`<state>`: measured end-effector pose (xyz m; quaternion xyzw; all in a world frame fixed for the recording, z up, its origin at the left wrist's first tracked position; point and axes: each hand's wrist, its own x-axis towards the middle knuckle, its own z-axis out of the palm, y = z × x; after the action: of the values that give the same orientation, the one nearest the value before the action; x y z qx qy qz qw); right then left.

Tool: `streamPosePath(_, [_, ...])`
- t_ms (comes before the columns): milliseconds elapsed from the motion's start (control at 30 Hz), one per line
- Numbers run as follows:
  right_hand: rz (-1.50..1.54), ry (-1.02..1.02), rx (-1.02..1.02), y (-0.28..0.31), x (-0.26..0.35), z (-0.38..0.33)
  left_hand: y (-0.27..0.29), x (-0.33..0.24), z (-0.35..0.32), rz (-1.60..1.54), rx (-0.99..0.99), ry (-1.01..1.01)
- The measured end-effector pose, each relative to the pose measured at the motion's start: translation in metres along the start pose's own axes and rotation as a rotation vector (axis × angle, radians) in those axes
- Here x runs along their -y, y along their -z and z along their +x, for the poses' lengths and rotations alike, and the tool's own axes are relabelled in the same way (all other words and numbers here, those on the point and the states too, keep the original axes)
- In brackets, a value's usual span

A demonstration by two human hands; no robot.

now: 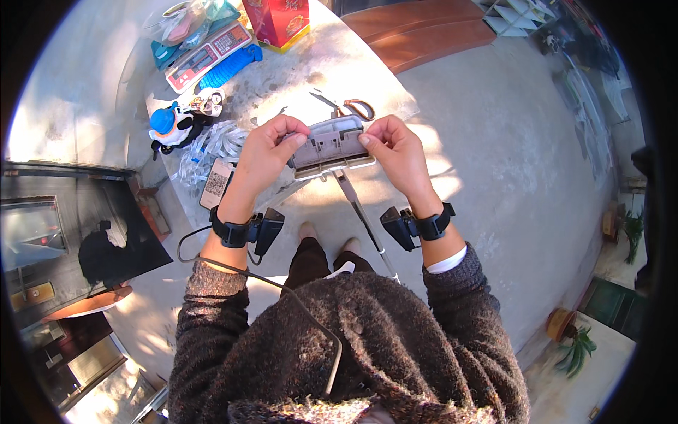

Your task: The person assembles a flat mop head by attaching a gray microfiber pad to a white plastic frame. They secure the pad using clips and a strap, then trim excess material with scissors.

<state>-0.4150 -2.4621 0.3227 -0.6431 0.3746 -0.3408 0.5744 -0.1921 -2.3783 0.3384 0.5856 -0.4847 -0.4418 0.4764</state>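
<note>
A shallow grey plastic box (334,147) with a see-through rim and small inner tabs is held up in front of me, over the near edge of the table. My left hand (270,150) pinches its left end between thumb and fingers. At the opposite end, my right hand (397,147) grips it the same way, thumb on the upper corner. Just beyond the box lie scissors (359,109) with brown handles. A slim metal pole (357,208) runs down toward my feet from beneath the box; whether the two are joined, I cannot tell.
On the pale table (296,78) are a digital scale (209,56), a red box (279,21), a blue-hatted penguin toy (169,126), clear plastic strips (215,145) and a phone-like card with a square code (216,184). A dark cable (311,311) crosses my front. Potted plants (575,352) stand right.
</note>
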Motion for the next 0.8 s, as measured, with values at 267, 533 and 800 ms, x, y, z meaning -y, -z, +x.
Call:
streamPosePath(267, [0.103, -0.122, 0.051, 0.006, -0.007, 0.005, 0.004, -0.014, 0.010, 0.136, 0.108, 0.065])
streamPosePath(533, [0.095, -0.150, 0.041, 0.005, -0.008, 0.009, 0.003, -0.043, 0.053, 0.610, 0.390, -0.074])
streamPosePath(800, [0.144, -0.214, 0.086, 0.002, -0.009, 0.010, -0.004, -0.053, 0.084, 0.799, 0.643, -0.164])
